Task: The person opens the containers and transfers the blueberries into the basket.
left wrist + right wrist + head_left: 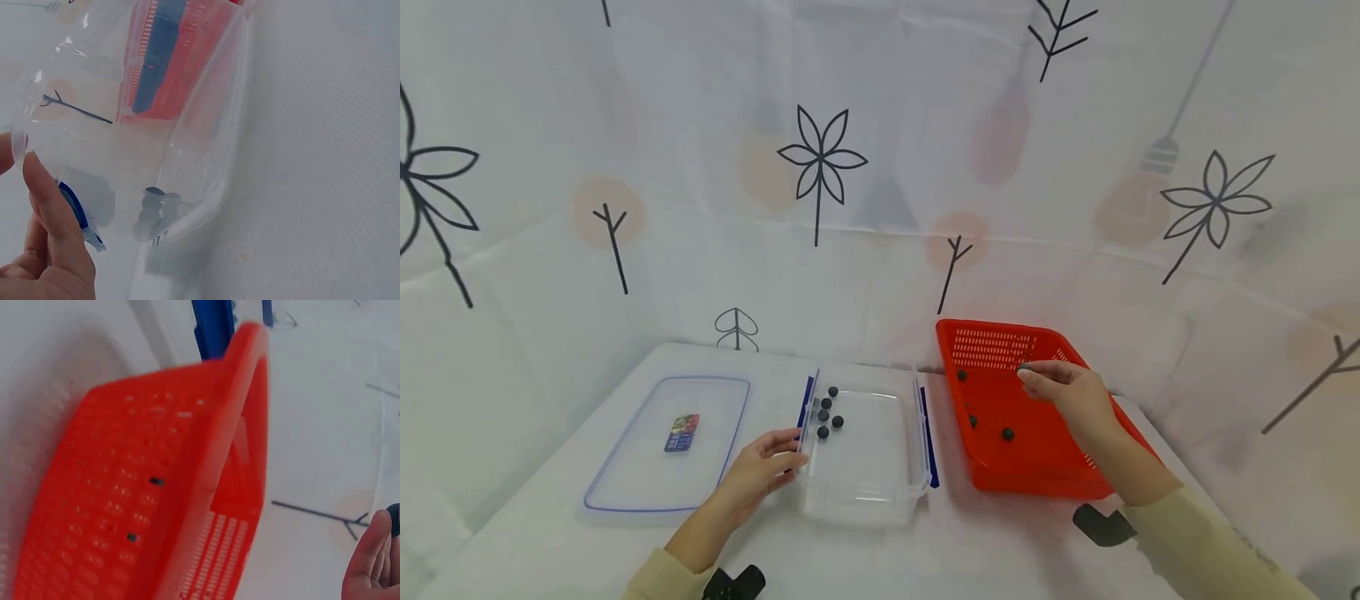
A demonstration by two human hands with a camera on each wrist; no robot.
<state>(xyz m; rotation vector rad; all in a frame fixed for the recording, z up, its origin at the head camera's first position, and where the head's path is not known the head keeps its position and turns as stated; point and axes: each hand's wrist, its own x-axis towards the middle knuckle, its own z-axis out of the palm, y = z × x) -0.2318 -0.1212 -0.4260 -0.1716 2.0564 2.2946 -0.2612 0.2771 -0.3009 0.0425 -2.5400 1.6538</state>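
My left hand [760, 475] pinches the left rim of a clear plastic container [868, 442] between thumb and fingers; the left wrist view shows that rim between the fingertips. Several small dark balls [838, 422] lie in the container, gathered toward its left side. Over the red plastic basket [1037, 479], my right hand [1071, 400] pinches another dark ball [394, 519], raised above the basket floor. Three dark balls [1008, 434] show inside the basket, spread over its left and middle part.
A clear lid [632, 483] with a blue edge and a colourful label [682, 433] lies left of the container. Blue side clips [929, 442] stick out from the container, one facing the basket. A patterned cloth [880, 275] hangs behind the white table [760, 567].
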